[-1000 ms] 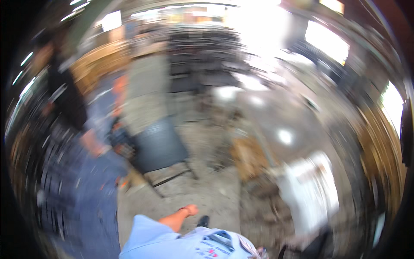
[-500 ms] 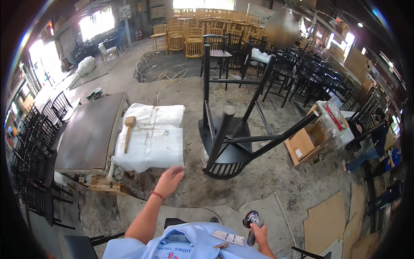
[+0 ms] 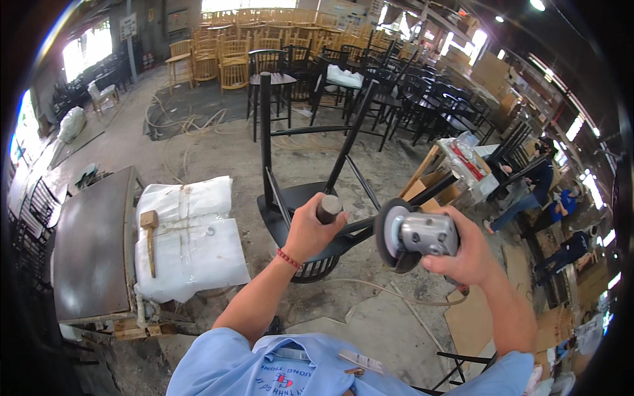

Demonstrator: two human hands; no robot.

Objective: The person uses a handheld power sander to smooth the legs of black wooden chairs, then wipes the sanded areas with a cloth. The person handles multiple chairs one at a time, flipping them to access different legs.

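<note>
While the upturned black chair [image 3: 272, 221] stands legs-up in front of the body, one raised leg [image 3: 329, 210] is gripped just below its tip by the left hand [image 3: 308, 231], with the fingers closed around the wood and the thumb laid along the right side. Its long axis is directed upward and toward the near side, so that the round end is shown almost face-on. Just to the right of that end, the disc [image 3: 391, 231] of a hand-held grinder [image 3: 430, 234] is held on edge, with its flat face turned left toward the leg; a small gap is seen between them. The tool's body is clasped by the right hand [image 3: 470, 254], its fingers wrapped around the far side. Thus the leg tip is enclosed by the left hand, while the right is set farther off by the tool's width. Behind the disc, a second leg [image 3: 441, 186] is slanted out to the far right; whether it is touched by the disc cannot be told.
</note>
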